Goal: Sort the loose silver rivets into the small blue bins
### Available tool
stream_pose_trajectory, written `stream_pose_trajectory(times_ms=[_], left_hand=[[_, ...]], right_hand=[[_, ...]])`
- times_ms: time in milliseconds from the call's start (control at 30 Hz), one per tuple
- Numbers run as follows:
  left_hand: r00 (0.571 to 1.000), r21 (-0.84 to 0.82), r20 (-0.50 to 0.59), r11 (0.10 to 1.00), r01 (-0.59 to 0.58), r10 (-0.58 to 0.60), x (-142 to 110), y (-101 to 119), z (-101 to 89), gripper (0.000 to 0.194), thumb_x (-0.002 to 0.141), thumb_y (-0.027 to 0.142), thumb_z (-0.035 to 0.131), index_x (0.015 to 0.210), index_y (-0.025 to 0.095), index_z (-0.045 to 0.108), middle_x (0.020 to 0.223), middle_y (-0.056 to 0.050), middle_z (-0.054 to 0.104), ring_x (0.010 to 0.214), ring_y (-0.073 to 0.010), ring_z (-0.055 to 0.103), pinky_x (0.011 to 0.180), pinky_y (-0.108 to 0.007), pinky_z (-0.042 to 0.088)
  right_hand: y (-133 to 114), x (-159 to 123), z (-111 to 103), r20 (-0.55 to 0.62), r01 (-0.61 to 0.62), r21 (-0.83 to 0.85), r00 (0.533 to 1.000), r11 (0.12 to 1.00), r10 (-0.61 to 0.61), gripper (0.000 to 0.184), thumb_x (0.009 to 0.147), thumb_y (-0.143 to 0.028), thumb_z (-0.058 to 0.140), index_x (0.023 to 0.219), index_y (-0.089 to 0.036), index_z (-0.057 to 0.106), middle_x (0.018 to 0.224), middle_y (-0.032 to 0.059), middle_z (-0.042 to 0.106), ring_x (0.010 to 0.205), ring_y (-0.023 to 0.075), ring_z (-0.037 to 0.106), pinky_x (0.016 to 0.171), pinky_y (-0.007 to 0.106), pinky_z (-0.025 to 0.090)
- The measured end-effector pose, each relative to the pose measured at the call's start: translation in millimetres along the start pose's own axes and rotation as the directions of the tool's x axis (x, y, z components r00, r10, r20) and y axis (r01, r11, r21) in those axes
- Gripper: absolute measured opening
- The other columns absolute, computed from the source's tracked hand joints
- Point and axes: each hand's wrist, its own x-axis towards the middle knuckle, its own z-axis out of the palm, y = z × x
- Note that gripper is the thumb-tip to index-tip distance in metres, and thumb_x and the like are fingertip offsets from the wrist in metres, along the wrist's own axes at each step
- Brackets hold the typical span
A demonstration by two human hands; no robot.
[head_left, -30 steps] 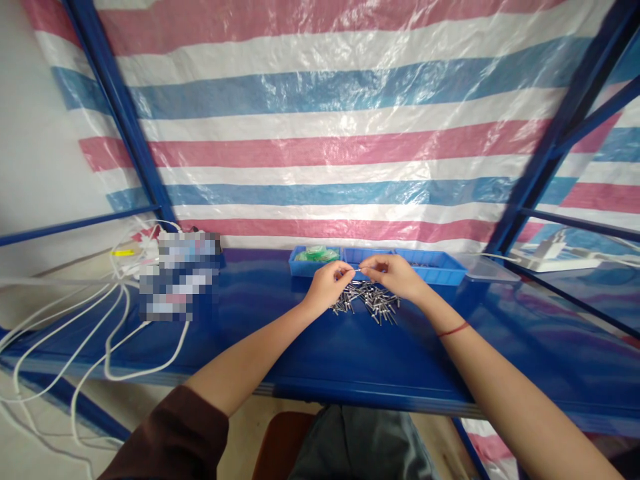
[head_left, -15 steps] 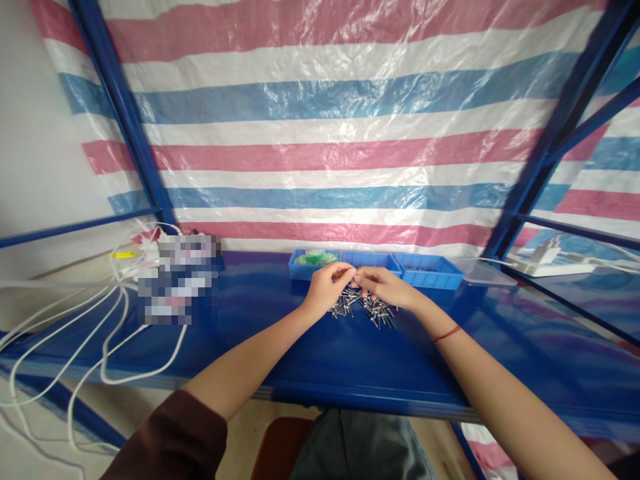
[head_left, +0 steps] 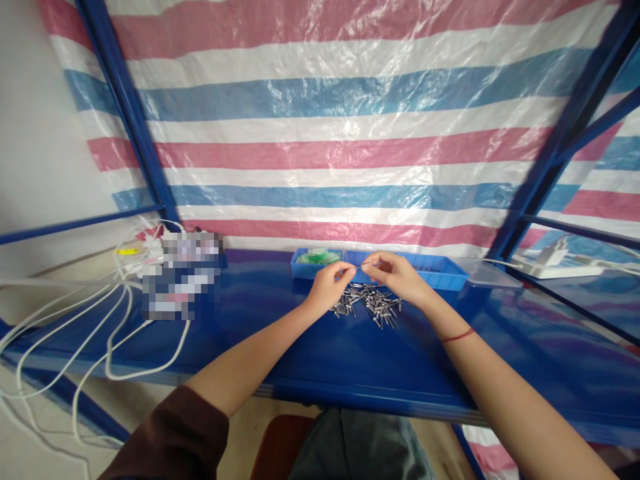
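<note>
My left hand is pinched at the fingertips, and my right hand pinches from the other side. Between the two sets of fingertips shows a small, thin metal pin; its ends are hidden by the fingers. Just below the hands, a loose pile of slim metal pins, possibly rivets, lies on the blue table. Behind the hands stands a row of blue plastic bins. Green material lies in the left one, and small dark parts in the right one are partly covered by my right hand.
A clear flat lid lies right of the bins, near a white power strip. White cables hang over the table's left side beside a blurred-out patch. Blue posts and a striped sheet stand behind.
My right hand has moved slightly right, away from my left, and its fingers have turned upward. A gap with the thin pin now shows between the fingertips. The view has shifted a little.
</note>
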Motion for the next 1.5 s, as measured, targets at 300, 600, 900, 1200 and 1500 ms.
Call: stream_pose_trajectory(times_ms=[300, 600, 900, 1200, 1500], left_hand=[[0.961, 0.325, 0.255, 0.927, -0.188, 0.106, -8.5, -2.2, -1.8, 0.037, 0.087, 0.037, 0.048, 0.12, 0.02, 0.054, 0.103, -0.007, 0.06, 0.094, -0.019, 0.056, 0.087, -0.034, 0.043], [0.853, 0.499, 0.518, 0.789, -0.359, 0.06, -13.5, 3.2, -0.5, 0.024, 0.084, 0.045, 0.052, 0.097, 0.031, 0.067, 0.107, 0.0, 0.062, 0.102, -0.0209, 0.051, 0.085, -0.036, 0.034], [0.874, 0.505, 0.473, 0.78, -0.369, 0.107, -14.3, 2.2, 0.9, 0.021, 0.082, 0.042, 0.057, 0.09, 0.027, 0.068, 0.098, -0.001, 0.066, 0.093, -0.0202, 0.055, 0.078, -0.032, 0.031], [0.849, 0.514, 0.498, 0.729, -0.452, 0.176, -13.4, 6.2, 0.9, 0.017, 0.085, 0.032, 0.054, 0.078, 0.022, 0.067, 0.084, -0.001, 0.067, 0.087, -0.0177, 0.055, 0.076, -0.032, 0.028], [0.821, 0.463, 0.532, 0.741, -0.487, 0.207, -13.6, 5.9, 2.1, 0.016, 0.084, 0.036, 0.056, 0.093, 0.03, 0.068, 0.092, 0.0, 0.067, 0.089, -0.0172, 0.055, 0.075, -0.031, 0.026]], right_hand=[[21.6, 3.1, -45.5, -0.428, -0.151, -0.507, 0.899, 0.849, -0.096, 0.019, 0.077, -0.032, 0.052, 0.08, -0.017, 0.064, 0.075, 0.0059, 0.066, 0.064, 0.0173, 0.059, 0.065, 0.03, 0.044], [69.1, -6.1, -78.9, -0.602, -0.537, -0.713, 0.799, 0.451, -0.002, 0.037, 0.076, -0.032, 0.052, 0.106, -0.014, 0.064, 0.106, 0.0176, 0.059, 0.097, 0.0316, 0.054, 0.079, 0.042, 0.042], [70.5, 1.8, -65.3, -0.477, -0.315, -0.754, 0.866, 0.577, -0.151, 0.035, 0.078, -0.036, 0.05, 0.103, -0.015, 0.063, 0.099, 0.017, 0.06, 0.1, 0.0327, 0.051, 0.084, 0.045, 0.039], [40.3, 9.1, -31.9, -0.198, -0.053, -0.664, 0.975, 0.746, -0.106, 0.022, 0.077, -0.03, 0.053, 0.089, -0.017, 0.066, 0.093, 0.0112, 0.066, 0.093, 0.0254, 0.059, 0.088, 0.039, 0.042], [26.9, 6.0, -15.5, -0.102, 0.019, -0.59, 0.99, 0.807, -0.098, 0.021, 0.078, -0.028, 0.052, 0.089, -0.016, 0.066, 0.093, 0.0108, 0.066, 0.088, 0.0242, 0.059, 0.083, 0.039, 0.044]])
